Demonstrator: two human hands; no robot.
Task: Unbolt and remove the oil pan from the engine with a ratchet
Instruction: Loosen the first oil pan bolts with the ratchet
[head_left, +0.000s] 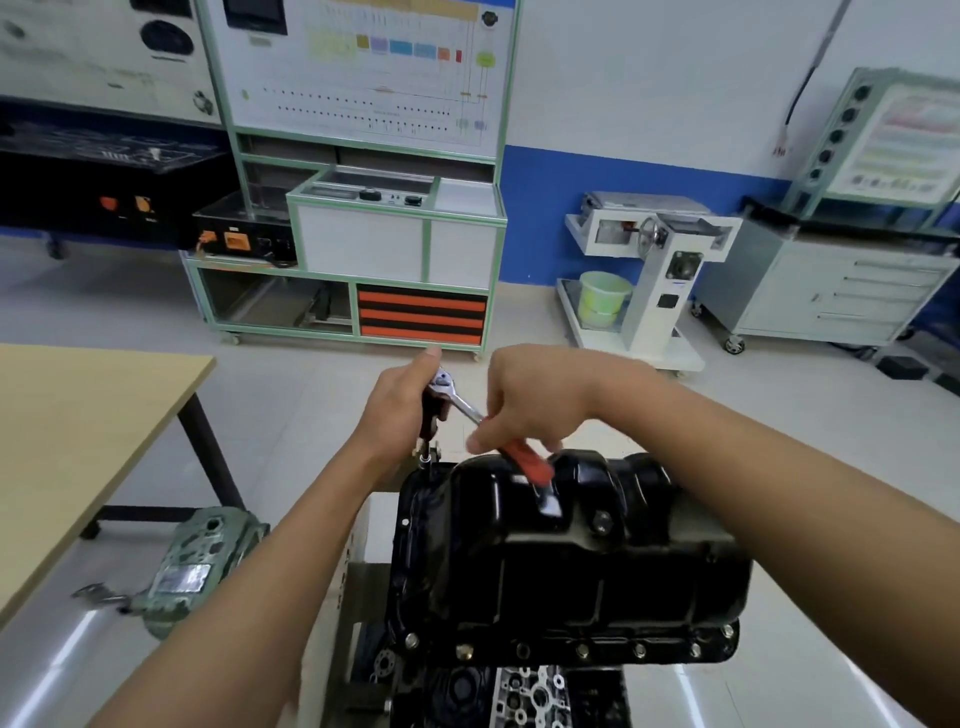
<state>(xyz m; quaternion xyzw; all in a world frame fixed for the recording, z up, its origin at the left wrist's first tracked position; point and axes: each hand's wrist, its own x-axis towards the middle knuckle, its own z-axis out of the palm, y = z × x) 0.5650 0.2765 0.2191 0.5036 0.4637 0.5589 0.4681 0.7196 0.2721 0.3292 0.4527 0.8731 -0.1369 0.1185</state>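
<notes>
**A:** Where is the oil pan?

**B:** The black oil pan (571, 545) sits deep side up on top of the engine (524, 691), low in the middle of the view. A row of bolts (582, 649) shows along its near flange.

**A:** And the ratchet?

**B:** The ratchet (462, 402) is over the pan's far left corner. Its chrome head is up, a dark extension runs down from it to the flange there, and the red handle slants back over the pan.

**A:** What are the hands doing?

**B:** The left hand (400, 397) is wrapped round the stem just under the head, with the thumb up beside it. The right hand (524, 400) has its fingers curled about the red handle, though it is blurred.

**A:** Anything else nearby?

**B:** A light wooden surface (78, 415) stands to the left. A green metal casting (192, 566) lies on the floor beside it. A green-framed training cabinet (363, 234) stands by the far wall.
</notes>
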